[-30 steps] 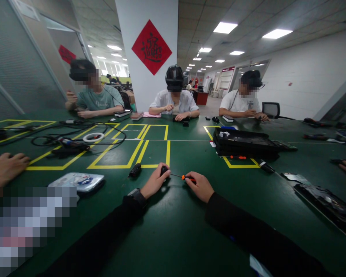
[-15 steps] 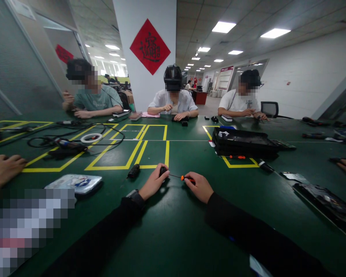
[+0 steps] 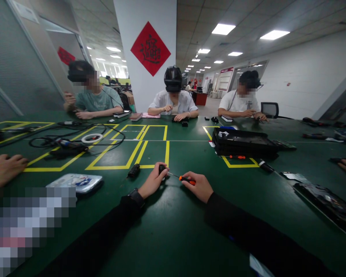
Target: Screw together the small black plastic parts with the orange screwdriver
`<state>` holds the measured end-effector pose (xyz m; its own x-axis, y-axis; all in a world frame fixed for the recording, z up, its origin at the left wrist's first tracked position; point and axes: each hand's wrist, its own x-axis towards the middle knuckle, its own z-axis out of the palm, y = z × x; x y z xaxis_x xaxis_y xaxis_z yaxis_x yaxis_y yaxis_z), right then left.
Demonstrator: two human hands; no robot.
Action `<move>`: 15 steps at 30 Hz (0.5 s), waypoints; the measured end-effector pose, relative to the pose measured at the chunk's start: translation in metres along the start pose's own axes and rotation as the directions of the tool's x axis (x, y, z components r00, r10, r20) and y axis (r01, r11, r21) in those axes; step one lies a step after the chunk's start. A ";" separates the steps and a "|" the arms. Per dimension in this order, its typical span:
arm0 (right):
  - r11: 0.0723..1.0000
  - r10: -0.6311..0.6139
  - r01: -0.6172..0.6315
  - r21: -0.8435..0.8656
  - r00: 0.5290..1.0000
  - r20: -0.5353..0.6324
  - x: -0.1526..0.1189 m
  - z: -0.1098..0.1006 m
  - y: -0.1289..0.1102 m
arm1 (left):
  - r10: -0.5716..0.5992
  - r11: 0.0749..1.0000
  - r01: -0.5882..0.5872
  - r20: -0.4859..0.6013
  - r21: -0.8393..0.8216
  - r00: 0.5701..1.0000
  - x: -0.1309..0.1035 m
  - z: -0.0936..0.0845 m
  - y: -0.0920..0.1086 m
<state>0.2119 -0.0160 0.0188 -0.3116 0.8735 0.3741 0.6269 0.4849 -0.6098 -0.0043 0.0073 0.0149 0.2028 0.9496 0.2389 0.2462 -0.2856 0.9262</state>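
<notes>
My left hand (image 3: pixel 153 181) is closed around a small black part (image 3: pixel 162 169), just above the green table (image 3: pixel 173 231); its exact kind I cannot make out. An orange and black screwdriver (image 3: pixel 188 180) sits in my right hand (image 3: pixel 198 187), whose fingers are wrapped round the handle. The thin metal shaft points left, and its tip reaches the black part at my left fingers; whether it sits in a screw is too small to tell. Left of my left hand lies another black part (image 3: pixel 133 171) on the table.
At left lie a phone in a clear case (image 3: pixel 76 183) and tangled black cables (image 3: pixel 66 144). A black tray (image 3: pixel 242 140) stands at back right, with a second orange screwdriver (image 3: pixel 237 157) before it. Opened electronics (image 3: pixel 325 200) lie at far right. Co-workers' hands (image 3: pixel 7 169) rest at both sides.
The screwdriver handle has turned in my right fingers and shows more orange now. The black part in my left hand is tilted slightly differently. Both hands stay nearly in place.
</notes>
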 end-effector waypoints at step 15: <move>1.000 0.007 -0.006 -0.016 0.996 0.086 0.001 -0.004 -0.005 | 0.009 0.995 -0.012 0.024 0.099 1.000 -0.002 0.000 0.003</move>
<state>0.2115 -0.0176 0.0246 -0.3678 0.8774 0.3081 0.6402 0.4792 -0.6004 -0.0041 0.0046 0.0176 0.2277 0.9436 0.2404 0.3360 -0.3079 0.8901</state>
